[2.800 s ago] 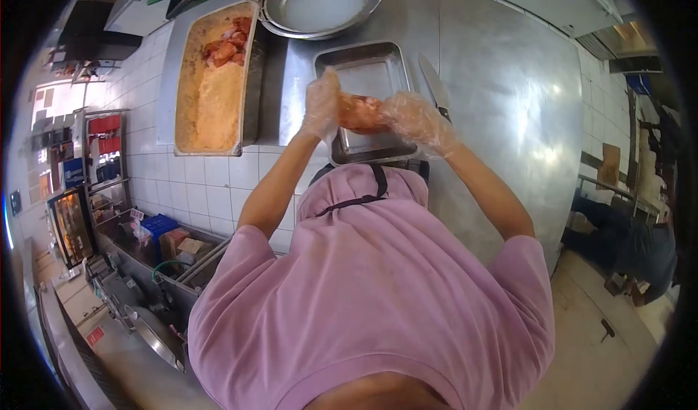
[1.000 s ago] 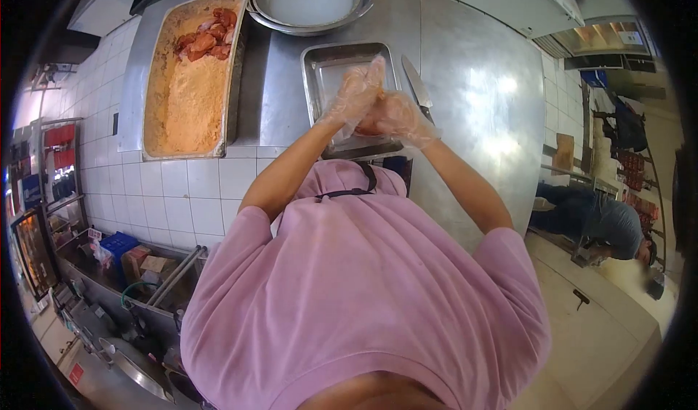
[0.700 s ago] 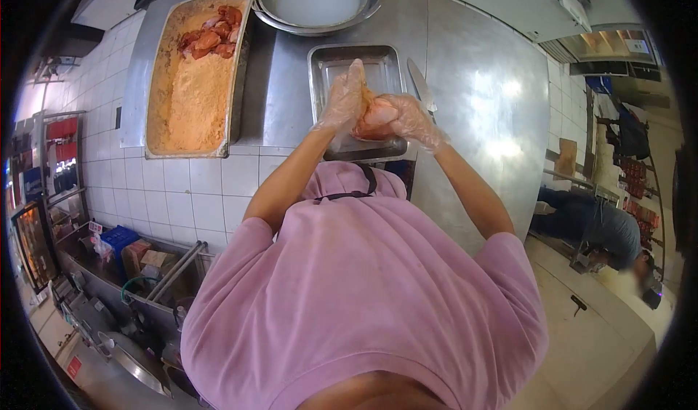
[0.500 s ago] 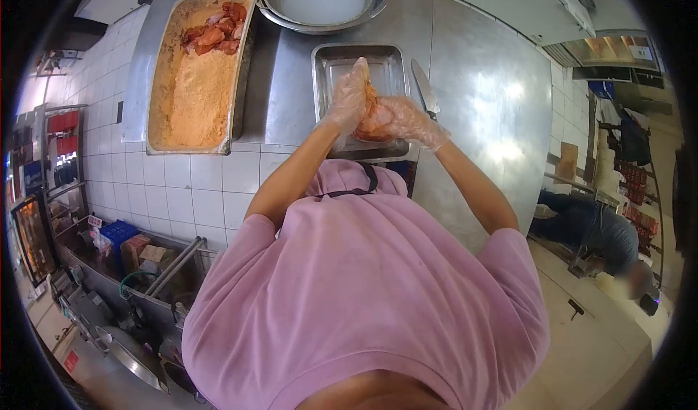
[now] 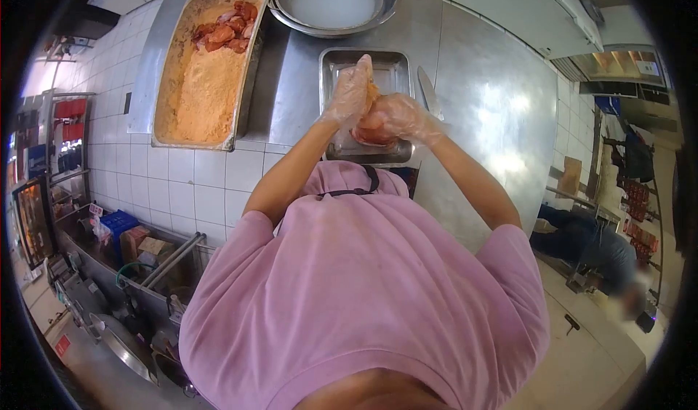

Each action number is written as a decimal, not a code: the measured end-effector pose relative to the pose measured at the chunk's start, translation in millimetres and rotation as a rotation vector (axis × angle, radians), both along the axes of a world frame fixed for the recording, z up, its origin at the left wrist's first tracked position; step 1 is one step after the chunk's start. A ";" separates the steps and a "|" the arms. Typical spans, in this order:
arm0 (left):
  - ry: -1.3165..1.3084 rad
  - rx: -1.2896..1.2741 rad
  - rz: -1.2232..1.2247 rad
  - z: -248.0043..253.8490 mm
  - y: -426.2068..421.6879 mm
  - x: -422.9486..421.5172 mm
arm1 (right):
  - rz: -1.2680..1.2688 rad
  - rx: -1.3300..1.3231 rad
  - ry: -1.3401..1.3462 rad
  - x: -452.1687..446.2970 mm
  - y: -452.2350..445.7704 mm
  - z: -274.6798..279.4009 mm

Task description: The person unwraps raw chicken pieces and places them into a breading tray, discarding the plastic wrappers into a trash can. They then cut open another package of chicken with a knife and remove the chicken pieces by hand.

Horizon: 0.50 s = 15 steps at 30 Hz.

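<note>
Both my hands wear clear plastic gloves and meet over a rectangular metal tray [image 5: 396,68]. Between them is a piece of raw, reddish meat [image 5: 371,131], possibly chicken, with some orange coating near its top. My left hand [image 5: 350,96] grips its left side, fingers pointing away from me. My right hand [image 5: 404,117] closes round the right side, its fingertips partly hidden. Just right of the tray lies a knife [image 5: 429,93], blade pointing away.
A long deep pan [image 5: 238,130] at left holds orange breading powder [image 5: 207,97] and several red meat pieces [image 5: 224,32]. Behind the tray stand nested metal bowls [image 5: 390,6] with cloudy liquid [image 5: 329,1]. Another person [image 5: 600,254] is far right; a sink [image 5: 171,292] is lower left.
My hands still hold the meat above the tray; the right hand has shifted slightly and the meat appears turned. The whole view has moved a little, so the counter items sit slightly lower and further right.
</note>
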<state>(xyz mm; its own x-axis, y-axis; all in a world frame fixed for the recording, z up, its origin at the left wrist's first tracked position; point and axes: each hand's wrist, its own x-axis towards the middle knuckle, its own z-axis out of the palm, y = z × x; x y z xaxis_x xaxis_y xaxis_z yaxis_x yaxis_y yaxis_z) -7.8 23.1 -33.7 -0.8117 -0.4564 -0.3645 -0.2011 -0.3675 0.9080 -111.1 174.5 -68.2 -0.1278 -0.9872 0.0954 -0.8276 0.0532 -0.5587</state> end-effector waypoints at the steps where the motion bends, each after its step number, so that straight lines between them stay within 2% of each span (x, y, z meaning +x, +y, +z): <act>1: 0.012 0.011 0.014 1.4 -0.3 1.2 | 0.020 -0.101 -0.046 -4.6 2.4 7.1; 4: 0.040 -0.019 0.056 0.0 2.8 2.7 | 0.011 -0.033 -0.506 -16.2 8.4 31.7; 7: 0.037 -0.005 0.074 -11.2 2.5 2.6 | -0.204 0.197 -0.728 -9.9 10.3 28.3; 10: 0.064 0.148 0.074 -20.1 0.2 2.9 | -0.276 0.126 -0.955 -16.8 13.9 2.8; 12: 0.040 0.220 0.057 -20.7 -2.5 2.5 | -0.272 -0.018 -1.026 -21.0 18.6 -6.1; 15: -0.033 0.248 0.093 -12.6 -7.4 8.7 | -0.299 -0.133 -1.251 -27.3 4.5 14.3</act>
<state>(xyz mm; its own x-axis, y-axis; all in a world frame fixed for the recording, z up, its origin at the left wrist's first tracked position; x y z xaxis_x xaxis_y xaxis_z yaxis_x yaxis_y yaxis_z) 0.9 15.7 -46.3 -0.7563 -0.4225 -0.4996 -0.1835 -0.5959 0.7818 -138.4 179.0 -53.9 -0.4142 -0.8971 -0.1536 0.2924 0.0287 -0.9559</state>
